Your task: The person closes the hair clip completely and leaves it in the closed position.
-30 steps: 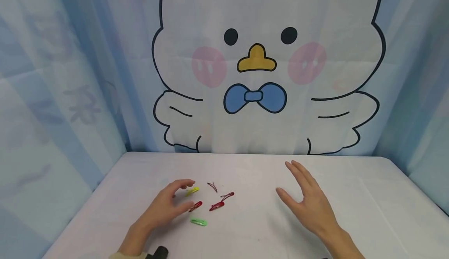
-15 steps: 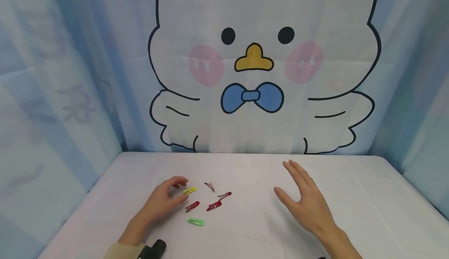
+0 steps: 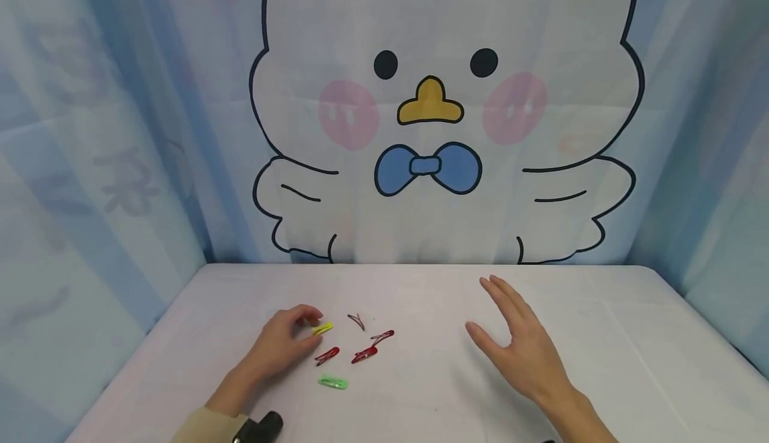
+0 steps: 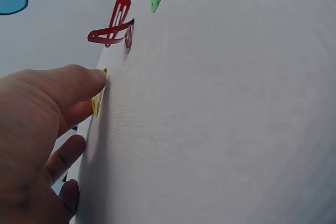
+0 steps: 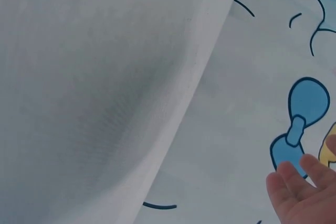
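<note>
My left hand (image 3: 282,337) has its thumb and index finger curled at either side of a yellow snap hair clip (image 3: 323,328). In the left wrist view the thumb tip overlaps the yellow clip (image 4: 96,106), partly hiding it. Right of that hand lie red hair clips (image 3: 364,355), two of them touching or overlapping, and a thin brownish clip (image 3: 356,321) spread in a V. A green hair clip (image 3: 333,382) lies nearer the front. My right hand (image 3: 529,349) hovers over the right half of the table, fingers spread, with nothing in it.
The clips lie on a white-covered table (image 3: 432,396). Behind it hangs a curtain (image 3: 420,229) printed with a cartoon bird, and blue curtains (image 3: 90,196) close in both sides. A black strap device (image 3: 264,426) sits at the left wrist.
My left hand has drawn back slightly from the red clip, and its thumb and index finger have closed in at the yellow clip. The right hand keeps its pose. The view shifts slightly.
</note>
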Motion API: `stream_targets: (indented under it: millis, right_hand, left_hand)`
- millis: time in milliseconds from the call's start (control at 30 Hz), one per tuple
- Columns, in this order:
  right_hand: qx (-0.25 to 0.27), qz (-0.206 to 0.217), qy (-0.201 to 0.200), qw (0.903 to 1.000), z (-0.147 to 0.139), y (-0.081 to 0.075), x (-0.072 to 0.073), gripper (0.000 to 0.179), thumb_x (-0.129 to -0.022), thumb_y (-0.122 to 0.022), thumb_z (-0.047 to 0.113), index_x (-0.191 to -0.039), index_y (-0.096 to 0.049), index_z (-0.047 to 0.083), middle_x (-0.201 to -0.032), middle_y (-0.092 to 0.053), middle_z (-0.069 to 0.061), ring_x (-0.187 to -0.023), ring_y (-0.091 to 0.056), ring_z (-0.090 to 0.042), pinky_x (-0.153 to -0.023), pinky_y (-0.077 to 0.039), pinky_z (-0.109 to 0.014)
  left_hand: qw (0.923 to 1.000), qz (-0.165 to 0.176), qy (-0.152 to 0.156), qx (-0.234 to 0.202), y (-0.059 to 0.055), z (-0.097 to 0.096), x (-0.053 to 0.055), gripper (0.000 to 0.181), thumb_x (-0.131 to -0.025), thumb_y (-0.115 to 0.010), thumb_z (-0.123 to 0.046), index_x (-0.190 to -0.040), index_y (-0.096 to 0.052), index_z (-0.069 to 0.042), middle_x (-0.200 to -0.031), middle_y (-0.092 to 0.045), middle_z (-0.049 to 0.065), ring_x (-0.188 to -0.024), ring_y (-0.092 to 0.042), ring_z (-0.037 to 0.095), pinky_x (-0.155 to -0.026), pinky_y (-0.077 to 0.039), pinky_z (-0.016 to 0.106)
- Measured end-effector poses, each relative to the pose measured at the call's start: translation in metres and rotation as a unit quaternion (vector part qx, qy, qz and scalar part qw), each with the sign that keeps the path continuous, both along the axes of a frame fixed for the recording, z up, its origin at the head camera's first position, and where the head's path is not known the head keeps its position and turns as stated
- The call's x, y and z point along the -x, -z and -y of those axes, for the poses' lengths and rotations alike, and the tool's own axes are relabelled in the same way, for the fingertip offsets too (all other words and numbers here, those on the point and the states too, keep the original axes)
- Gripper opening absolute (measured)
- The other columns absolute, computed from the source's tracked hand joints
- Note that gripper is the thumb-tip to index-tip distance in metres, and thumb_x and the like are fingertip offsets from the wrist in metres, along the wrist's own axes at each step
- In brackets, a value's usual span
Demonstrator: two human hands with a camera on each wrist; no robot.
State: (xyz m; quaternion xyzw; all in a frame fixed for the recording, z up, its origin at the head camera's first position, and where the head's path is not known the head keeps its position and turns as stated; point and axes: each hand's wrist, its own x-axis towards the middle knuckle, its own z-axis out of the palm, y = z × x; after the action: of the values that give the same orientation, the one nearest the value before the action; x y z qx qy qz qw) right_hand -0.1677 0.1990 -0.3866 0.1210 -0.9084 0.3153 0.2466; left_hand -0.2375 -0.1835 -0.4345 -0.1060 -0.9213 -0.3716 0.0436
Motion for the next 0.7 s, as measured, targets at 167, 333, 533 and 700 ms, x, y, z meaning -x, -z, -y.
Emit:
stream_targets:
  millis: [167,333,533,700]
  right_hand:
    - [-0.001,0.000,-0.003,1.0000,0.001,0.000,-0.001,0.068,-0.092,-0.074,0.036,-0.151,-0.045,0.019,-0.155,-0.041,-0.009,-0.138,-0.041,-0.037,-0.100,-0.038,-0.066]
    - [0.002,-0.001,-0.013,0.9999,0.001,0.001,-0.001,0.069,-0.092,-0.074,0.036,-0.152,-0.045,0.021,-0.154,-0.042,-0.009,-0.137,-0.042,-0.035,-0.100,-0.039,-0.065]
    - [0.015,0.003,-0.018,0.9997,0.001,0.001,0.000,0.067,-0.091,-0.075,0.035,-0.150,-0.047,0.020,-0.152,-0.044,-0.007,-0.137,-0.044,-0.033,-0.101,-0.039,-0.063]
    - [0.022,0.000,-0.022,0.9995,0.000,0.002,0.001,0.065,-0.090,-0.077,0.033,-0.148,-0.049,0.019,-0.150,-0.048,-0.007,-0.136,-0.045,-0.031,-0.103,-0.039,-0.061]
  left_hand:
    - [0.9998,0.002,-0.001,0.019,0.002,-0.002,0.005,0.031,-0.084,-0.081,-0.010,-0.112,-0.068,-0.017,-0.098,-0.062,-0.008,-0.099,-0.053,0.019,-0.093,-0.043,0.045]
    - [0.9993,0.008,-0.008,0.035,0.000,-0.007,0.008,0.030,-0.085,-0.080,-0.009,-0.110,-0.068,-0.017,-0.093,-0.061,-0.008,-0.093,-0.052,0.018,-0.088,-0.045,0.043]
    - [0.9991,0.026,-0.007,0.034,-0.004,-0.009,0.006,0.026,-0.085,-0.079,-0.007,-0.107,-0.067,-0.016,-0.091,-0.061,-0.005,-0.090,-0.054,0.018,-0.089,-0.047,0.044]
    - [0.9995,0.031,-0.003,0.006,-0.011,-0.011,0.001,0.026,-0.085,-0.077,-0.003,-0.105,-0.067,-0.016,-0.093,-0.063,-0.004,-0.092,-0.058,0.018,-0.090,-0.050,0.043]
